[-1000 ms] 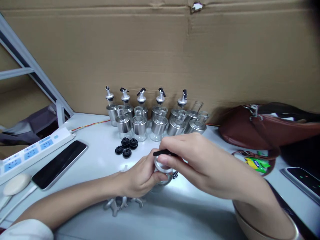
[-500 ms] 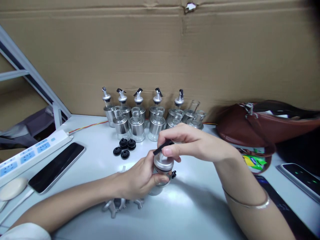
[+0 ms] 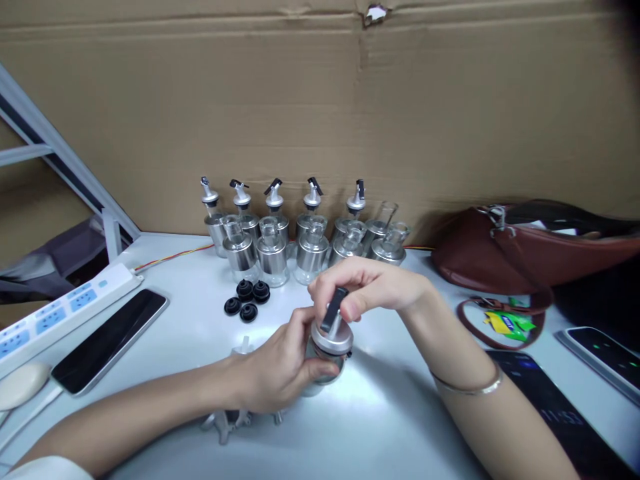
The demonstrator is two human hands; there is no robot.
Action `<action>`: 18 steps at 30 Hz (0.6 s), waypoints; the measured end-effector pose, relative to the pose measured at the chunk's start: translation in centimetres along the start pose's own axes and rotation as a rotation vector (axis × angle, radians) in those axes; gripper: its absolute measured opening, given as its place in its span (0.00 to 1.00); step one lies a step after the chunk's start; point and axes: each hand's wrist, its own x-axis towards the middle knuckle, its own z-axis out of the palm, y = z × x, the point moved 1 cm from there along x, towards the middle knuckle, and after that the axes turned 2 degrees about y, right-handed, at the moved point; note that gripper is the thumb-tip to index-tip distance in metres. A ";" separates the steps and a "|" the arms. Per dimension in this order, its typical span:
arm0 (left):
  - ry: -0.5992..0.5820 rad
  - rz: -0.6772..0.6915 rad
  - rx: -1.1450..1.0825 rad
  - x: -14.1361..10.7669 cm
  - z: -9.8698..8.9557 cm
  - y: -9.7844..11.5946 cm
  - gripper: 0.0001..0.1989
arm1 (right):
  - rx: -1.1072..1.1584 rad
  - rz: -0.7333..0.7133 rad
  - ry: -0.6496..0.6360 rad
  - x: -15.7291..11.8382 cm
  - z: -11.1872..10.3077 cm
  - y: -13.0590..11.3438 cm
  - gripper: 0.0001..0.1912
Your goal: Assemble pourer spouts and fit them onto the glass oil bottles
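My left hand (image 3: pixel 280 367) is wrapped round the neck of a glass bottle (image 3: pixel 320 387) near the middle of the table. On its top sits a silver pourer (image 3: pixel 333 339) with a black flap (image 3: pixel 334 310). The fingers of my right hand (image 3: pixel 367 287) pinch the pourer at the flap. Behind my hands stand bottles with steel sleeves, some with pourers (image 3: pixel 313 193), others with bare necks (image 3: pixel 273 250). Several black stoppers (image 3: pixel 249 312) lie left of my hands. Silver spout parts (image 3: pixel 223 425) are partly hidden under my left forearm.
At the left are a white power strip (image 3: pixel 65 313), a black phone (image 3: pixel 110 340) and a white round object (image 3: pixel 24 385). A brown bag (image 3: pixel 530 253), green and yellow packets (image 3: pixel 510 325) and dark devices (image 3: pixel 535 393) are at the right. Cardboard (image 3: pixel 320 100) stands behind.
The flap and pourer have turned in my right hand's grip, and the flap now points more toward me. My right wrist has moved left. The view has shifted slightly.
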 end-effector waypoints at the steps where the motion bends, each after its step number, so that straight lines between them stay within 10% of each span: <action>1: 0.005 0.012 0.000 0.0 0.0 -0.1 0.15 | -0.005 -0.030 -0.020 0.1 -0.1 0.2 0.15; 18: -0.107 0.091 0.197 0.7 -0.8 1.8 0.06 | -0.474 0.084 0.175 0.1 4.7 -3.8 0.23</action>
